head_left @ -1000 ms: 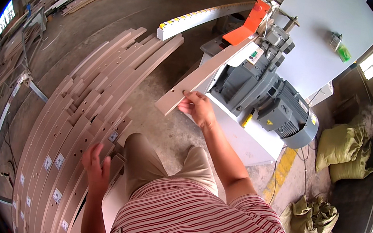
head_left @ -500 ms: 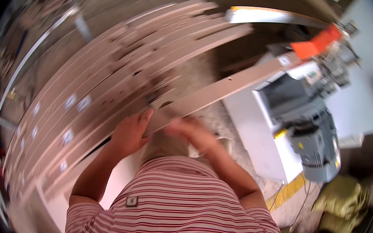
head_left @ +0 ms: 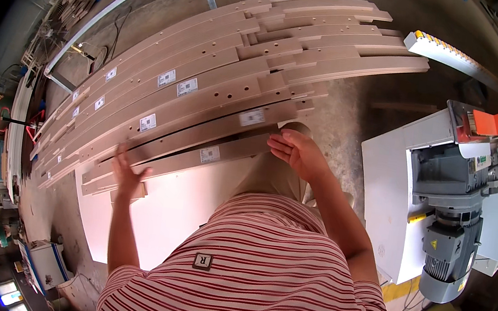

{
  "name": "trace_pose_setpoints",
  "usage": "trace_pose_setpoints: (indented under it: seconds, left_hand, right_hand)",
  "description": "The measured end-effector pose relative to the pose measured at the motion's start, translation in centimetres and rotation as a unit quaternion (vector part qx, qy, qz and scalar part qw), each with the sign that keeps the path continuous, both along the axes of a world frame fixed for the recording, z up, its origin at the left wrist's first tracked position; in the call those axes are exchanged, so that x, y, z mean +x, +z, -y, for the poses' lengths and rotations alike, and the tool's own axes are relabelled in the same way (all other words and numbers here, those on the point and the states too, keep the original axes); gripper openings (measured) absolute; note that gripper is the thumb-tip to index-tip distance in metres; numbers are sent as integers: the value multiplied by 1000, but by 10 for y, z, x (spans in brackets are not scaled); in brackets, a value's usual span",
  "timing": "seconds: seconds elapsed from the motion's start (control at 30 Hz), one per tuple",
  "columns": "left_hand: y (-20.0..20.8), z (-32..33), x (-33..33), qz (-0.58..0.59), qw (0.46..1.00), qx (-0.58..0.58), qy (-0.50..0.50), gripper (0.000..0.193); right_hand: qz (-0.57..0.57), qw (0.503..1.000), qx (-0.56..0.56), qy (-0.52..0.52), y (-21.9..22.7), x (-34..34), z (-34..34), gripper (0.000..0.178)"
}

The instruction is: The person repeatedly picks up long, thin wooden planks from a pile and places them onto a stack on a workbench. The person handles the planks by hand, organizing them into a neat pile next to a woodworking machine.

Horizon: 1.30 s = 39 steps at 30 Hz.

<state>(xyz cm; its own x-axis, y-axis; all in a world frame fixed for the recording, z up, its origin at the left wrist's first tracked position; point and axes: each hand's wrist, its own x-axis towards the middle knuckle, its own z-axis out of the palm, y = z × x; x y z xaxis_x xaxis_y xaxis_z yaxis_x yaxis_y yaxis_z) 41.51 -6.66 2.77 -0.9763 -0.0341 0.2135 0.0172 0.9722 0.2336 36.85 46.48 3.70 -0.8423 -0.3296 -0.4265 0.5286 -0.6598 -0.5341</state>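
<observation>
Concrete floor; printed white labels on boards by right hand

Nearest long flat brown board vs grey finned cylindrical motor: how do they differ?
Shape: the long flat brown board is slim and straight-sided; the grey finned cylindrical motor is stubby and rounded.
Surface: the board's face looks smooth; the motor's casing is ribbed.
Place: the board lies near the picture's middle, the motor toward its right.
Shared: both carry stickers.

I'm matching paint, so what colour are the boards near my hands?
The boards are pinkish brown, best seen in the head view.
</observation>
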Motion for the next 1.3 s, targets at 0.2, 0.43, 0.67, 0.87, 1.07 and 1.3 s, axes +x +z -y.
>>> trace_pose_setpoints:
  seconds: [0.2,0.43,0.67,0.87,1.07,1.3]
  left_hand:
    - [-40,-107,-16,20,989,-145,23,75]
    - [-9,-128,-39,-160,979,-73,-100,48]
    - [37,-145,-177,-168,983,-5,-76,48]
    - [36,-159,-258,25,994,-109,-10,70]
    - [43,-187,-294,52,992,-110,-16,76]
    - [51,-200,-313,73,992,-103,16,73]
  right_hand:
    - [-8,995,100,-26,-4,36,-30,32]
    - [60,943,292,-145,-58,91,-119,28]
    - [-50,604,794,-42,-203,172,-199,26]
    - [59,580,786,206,-226,207,-184,38]
    - [146,621,768,49,-227,209,-161,41]
    - [162,599,782,56,-235,195,-156,43]
